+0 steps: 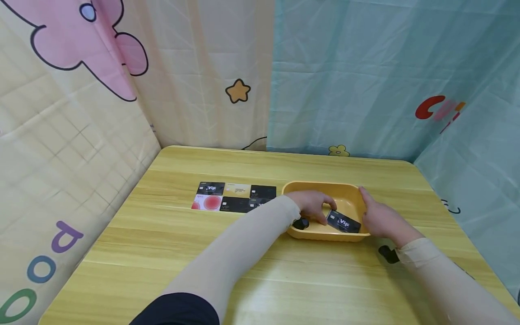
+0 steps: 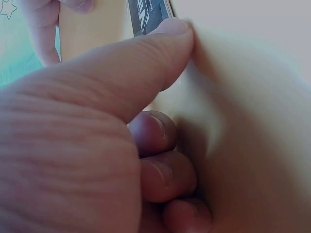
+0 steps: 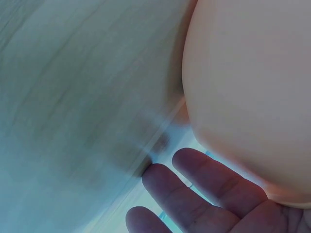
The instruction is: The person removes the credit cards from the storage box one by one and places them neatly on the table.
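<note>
1. The tray (image 1: 325,237), yellow and round-cornered, sits right of centre in the head view, on the wood-grain counter (image 1: 317,280); a black card (image 1: 343,222) marked "Vip" lies in its lower right part, slightly slanted.
2. The left hand (image 1: 310,205) reaches into the tray from the left; its fingers (image 2: 158,177) are curled, and the thumb tip touches the card in the upper middle of the left wrist view; I cannot tell whether thumb and fingers pinch it.
3. The right hand (image 1: 382,219) holds the tray at its right side; one digit laps over the wall in the upper left of the left wrist view; three other fingers (image 3: 184,194) lie fairly straight outside the tray, at the bottom of the right wrist view.
4. Left of the tray, near the centre of the head view, a block of cards (image 1: 234,204) lies in two rows; most are black, one is pale gold at the top middle, one pink and white at the lower left; the left forearm partly covers the lower right one.
5. Pale sleeves (image 1: 252,239) cover both forearms; a small black object shows at each wrist; behind the counter hang a cream curtain (image 1: 211,54) with an orange star and, to the right, a blue curtain (image 1: 365,67).
</note>
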{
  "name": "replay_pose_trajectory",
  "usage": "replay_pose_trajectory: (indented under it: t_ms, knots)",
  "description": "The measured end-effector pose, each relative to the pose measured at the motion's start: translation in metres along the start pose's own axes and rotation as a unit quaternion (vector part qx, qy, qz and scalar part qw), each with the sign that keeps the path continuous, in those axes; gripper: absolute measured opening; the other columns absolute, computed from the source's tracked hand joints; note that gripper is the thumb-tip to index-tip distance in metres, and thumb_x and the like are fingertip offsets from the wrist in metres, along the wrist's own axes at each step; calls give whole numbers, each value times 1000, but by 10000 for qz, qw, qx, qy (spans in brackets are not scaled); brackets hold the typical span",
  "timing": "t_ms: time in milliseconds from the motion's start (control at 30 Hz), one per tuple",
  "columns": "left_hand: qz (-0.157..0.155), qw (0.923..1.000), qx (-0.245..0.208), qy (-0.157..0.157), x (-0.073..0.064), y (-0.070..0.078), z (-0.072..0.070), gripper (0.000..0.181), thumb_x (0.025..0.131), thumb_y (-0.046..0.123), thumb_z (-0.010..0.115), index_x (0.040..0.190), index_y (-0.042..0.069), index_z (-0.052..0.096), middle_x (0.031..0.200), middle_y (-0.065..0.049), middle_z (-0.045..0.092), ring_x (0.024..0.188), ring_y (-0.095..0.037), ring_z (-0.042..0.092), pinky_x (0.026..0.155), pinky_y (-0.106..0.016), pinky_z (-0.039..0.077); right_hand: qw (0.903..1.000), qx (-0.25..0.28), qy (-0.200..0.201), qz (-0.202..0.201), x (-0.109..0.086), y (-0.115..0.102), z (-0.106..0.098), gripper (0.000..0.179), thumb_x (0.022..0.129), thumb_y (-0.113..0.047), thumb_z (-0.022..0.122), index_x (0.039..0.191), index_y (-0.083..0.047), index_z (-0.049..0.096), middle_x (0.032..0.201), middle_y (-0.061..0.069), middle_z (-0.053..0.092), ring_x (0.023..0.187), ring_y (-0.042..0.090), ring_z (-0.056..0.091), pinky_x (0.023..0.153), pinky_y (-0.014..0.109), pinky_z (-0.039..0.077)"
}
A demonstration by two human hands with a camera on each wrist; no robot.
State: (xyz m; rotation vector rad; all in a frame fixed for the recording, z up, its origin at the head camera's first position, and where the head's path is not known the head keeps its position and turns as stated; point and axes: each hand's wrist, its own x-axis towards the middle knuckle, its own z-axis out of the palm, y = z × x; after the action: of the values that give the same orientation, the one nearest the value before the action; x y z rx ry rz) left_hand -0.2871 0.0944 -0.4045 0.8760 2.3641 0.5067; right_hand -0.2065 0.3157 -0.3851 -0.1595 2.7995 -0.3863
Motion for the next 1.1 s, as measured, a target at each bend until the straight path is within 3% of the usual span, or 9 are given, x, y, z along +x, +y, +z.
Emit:
replay_pose_trajectory:
  t_ms: [133, 367, 600, 933, 1100]
  knots:
    - [24, 10000, -45, 37, 0, 0, 0, 49, 90, 36, 85, 135, 40, 66, 130, 8, 62, 108, -15, 56, 91, -29, 46, 10000, 29, -23, 17, 1, 0, 0, 78, 101, -4, 36, 164, 5, -8, 69, 11, 58, 57, 23, 54, 56, 35, 44]
    - [147, 9999, 78, 40, 0, -1, 0, 51, 89, 38, 85, 136, 39, 65, 135, 9, 63, 111, -13, 55, 96, -27, 45, 10000, 38, -25, 44, 3, -1, 0, 77, 101, -4, 35, 164, 6, -8, 72, 12, 61, 59, 23, 56, 57, 35, 46]
    - [203, 9997, 139, 56, 0, 0, 0, 48, 91, 36, 83, 136, 36, 65, 127, 7, 62, 107, -15, 57, 87, -27, 46, 10000, 52, -28, 68, 3, 0, 1, 78, 100, -4, 35, 164, 6, -8, 73, 13, 62, 60, 23, 57, 58, 36, 46]
    - [211, 9990, 376, 88, 6, -1, 1, 47, 92, 37, 81, 137, 36, 65, 121, 8, 61, 104, -14, 59, 84, -26, 46, 10000, 65, 0, 38, 4, 0, 0, 78, 99, -3, 36, 163, 7, -8, 75, 14, 63, 62, 24, 59, 58, 36, 47]
    - [213, 9990, 374, 99, 7, -2, 1, 49, 91, 37, 82, 137, 37, 65, 125, 9, 62, 107, -14, 58, 90, -26, 46, 10000, 33, 14, 13, 4, 1, 1, 78, 99, -3, 37, 163, 7, -6, 78, 15, 64, 62, 24, 59, 59, 36, 47]
